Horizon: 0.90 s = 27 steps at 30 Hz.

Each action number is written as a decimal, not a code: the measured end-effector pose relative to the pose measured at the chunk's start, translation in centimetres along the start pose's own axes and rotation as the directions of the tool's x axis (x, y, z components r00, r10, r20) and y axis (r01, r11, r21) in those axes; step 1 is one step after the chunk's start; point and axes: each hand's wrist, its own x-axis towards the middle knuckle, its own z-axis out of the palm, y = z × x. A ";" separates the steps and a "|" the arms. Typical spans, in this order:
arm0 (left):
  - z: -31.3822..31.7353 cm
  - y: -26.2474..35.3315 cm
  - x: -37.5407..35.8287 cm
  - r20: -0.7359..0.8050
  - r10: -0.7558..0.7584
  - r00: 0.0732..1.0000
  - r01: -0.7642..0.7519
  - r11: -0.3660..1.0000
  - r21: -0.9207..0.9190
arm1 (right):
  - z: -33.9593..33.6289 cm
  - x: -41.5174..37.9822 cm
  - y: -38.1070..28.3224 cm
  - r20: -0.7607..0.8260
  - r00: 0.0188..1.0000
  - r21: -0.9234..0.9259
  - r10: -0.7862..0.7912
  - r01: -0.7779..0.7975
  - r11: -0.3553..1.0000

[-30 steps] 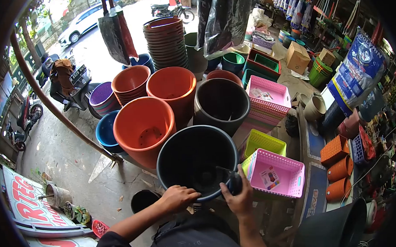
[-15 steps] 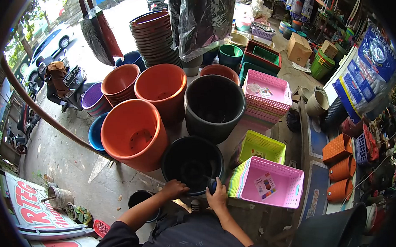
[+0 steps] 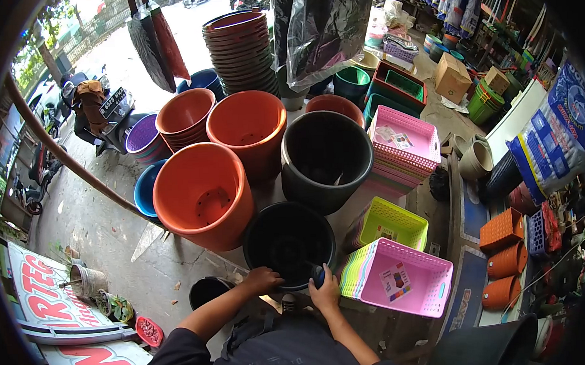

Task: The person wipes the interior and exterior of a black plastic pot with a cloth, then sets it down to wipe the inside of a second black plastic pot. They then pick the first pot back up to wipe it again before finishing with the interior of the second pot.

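A black plastic pot (image 3: pixel 288 238) stands low in front of me, among bigger pots. My left hand (image 3: pixel 262 278) grips its near rim on the left. My right hand (image 3: pixel 325 292) holds the rim on the right, with a dark blue object (image 3: pixel 317 275) pressed under the fingers; what it is cannot be told. A large orange pot (image 3: pixel 201 193) stands just left of the black one, and a tilted pink basket (image 3: pixel 401 275) with a stack of coloured baskets lies just to its right.
A larger black pot (image 3: pixel 324 158) and more orange pots (image 3: pixel 248 129) stand behind. Pink (image 3: pixel 398 145) and green baskets (image 3: pixel 392 222) sit to the right. Parked motorbikes (image 3: pixel 100 116) are at the left, a signboard (image 3: pixel 56 304) lies lower left, shop goods fill the right.
The black pot went down from a raised, tilted position to standing low by my feet. Both hands stayed on its rim and followed it down.
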 end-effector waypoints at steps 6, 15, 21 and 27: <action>0.2 -0.1 -0.1 -0.039 0.011 0.999 -0.010 1.000 0.005 | 0.2 0.0 0.2 0.000 1.000 0.012 0.003 -0.003 1.000; -1.4 2.7 -1.9 -0.104 -0.006 0.995 0.004 1.000 -0.022 | -0.5 -2.2 -0.8 -0.108 0.992 0.151 -0.071 0.087 0.985; -3.0 7.2 -8.0 -0.349 -0.248 0.904 0.167 0.954 -0.247 | 1.3 -4.7 -2.8 0.195 0.979 0.477 0.064 -0.152 0.866; 4.7 7.5 -20.3 -0.071 -0.574 0.816 0.490 0.752 -0.440 | 5.8 -6.7 -5.6 0.572 0.790 0.408 0.222 -0.508 0.759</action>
